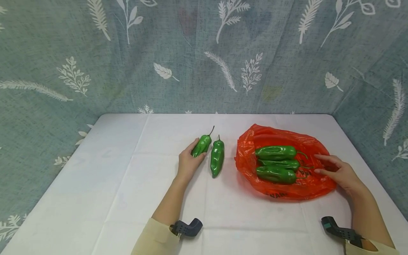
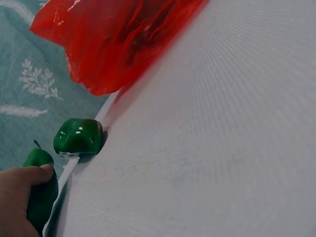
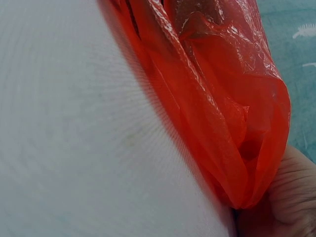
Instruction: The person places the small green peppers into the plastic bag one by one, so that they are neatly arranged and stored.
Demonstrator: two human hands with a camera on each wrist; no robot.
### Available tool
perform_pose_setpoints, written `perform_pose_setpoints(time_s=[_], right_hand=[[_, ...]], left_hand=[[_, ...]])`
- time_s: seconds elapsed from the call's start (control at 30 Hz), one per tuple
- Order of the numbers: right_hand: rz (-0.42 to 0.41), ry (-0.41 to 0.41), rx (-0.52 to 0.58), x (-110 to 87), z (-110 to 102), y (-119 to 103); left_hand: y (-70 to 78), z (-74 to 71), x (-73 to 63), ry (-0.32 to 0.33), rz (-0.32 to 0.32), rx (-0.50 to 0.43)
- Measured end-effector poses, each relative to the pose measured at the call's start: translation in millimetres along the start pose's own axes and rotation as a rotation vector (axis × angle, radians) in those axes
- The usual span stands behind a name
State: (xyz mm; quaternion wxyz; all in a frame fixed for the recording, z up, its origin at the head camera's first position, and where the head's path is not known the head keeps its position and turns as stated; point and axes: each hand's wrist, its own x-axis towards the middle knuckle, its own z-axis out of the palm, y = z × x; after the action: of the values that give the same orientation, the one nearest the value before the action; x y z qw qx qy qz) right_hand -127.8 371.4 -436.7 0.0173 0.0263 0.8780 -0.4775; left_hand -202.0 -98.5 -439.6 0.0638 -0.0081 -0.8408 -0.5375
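My left hand [image 1: 188, 160] grips a green pepper [image 1: 203, 143] whose stem points up and away; in the left wrist view the thumb lies across this pepper [image 2: 42, 197]. Just right of it, a second green pepper [image 1: 217, 158] lies on the white cloth, stem toward the back. Three more green peppers [image 1: 276, 153] lie side by side in an opened red plastic bag [image 1: 255, 136], stems to the right. Over the bag's right rim reaches my right hand [image 1: 342, 173], thumb and fingers apart near the stems. In the right wrist view, red plastic [image 3: 222, 123] hides most of that hand.
A white cloth [image 1: 127, 212] covers the table. Behind it and at both sides hangs a blue-green curtain [image 1: 191, 88] with white leaf prints. Dark wrist devices [image 1: 188, 227] are strapped on both forearms.
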Motion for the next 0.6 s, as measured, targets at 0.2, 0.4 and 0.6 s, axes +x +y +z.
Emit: perform_pose_setpoints(time_s=[0.2,0.4,0.6], right_hand=[[0.004,-0.001,-0.011,-0.6,1,0],[0.005,-0.006,-0.019,-0.5,1,0],[0.005,-0.004,-0.029,0.4,0,0]], left_hand=[[-0.9,0.2,1.5,0.021,0.005,-0.037],[3.6,-1.2,2.3,0.021,-0.001,-0.042],[14.6,-5.3,2.7,0.032,0.024,-0.069]])
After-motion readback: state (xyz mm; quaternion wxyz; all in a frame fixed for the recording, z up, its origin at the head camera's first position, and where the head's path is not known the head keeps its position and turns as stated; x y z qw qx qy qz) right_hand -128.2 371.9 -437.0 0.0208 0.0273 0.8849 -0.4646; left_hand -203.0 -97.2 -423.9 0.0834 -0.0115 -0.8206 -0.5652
